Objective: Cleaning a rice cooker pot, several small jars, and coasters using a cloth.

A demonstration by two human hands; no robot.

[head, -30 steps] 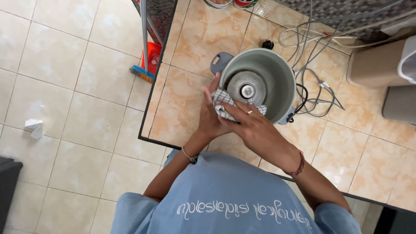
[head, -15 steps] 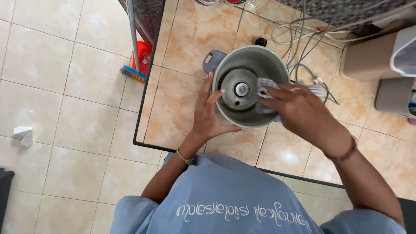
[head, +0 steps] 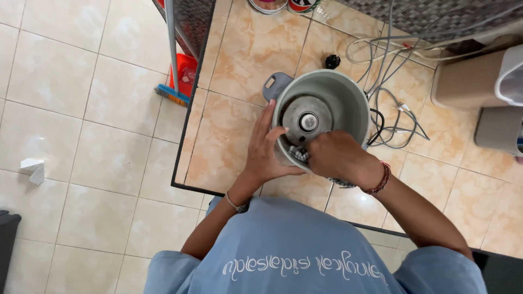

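Head view shows you leaning over a tiled counter (head: pixel 239 125) whose dark left edge drops to the floor — a broom (head: pixel 174 81) leans there, close beside the corner. Your left hand (head: pixel 267 155) lies with fingers spread flat against the near left wall of the grey cooker pot (head: pixel 348 98), steadying it near the counter's front edge. Your right hand (head: pixel 335 158) is curled tight on a checked cloth (head: pixel 298 154), pressing it inside the pot's near rim; most of the cloth is hidden under the knuckles. Open tile lies left of the pot. To its right, tangled cables (head: pixel 392 114) crowd the surface, and beige containers (head: pixel 479 81) are cut off by the frame.
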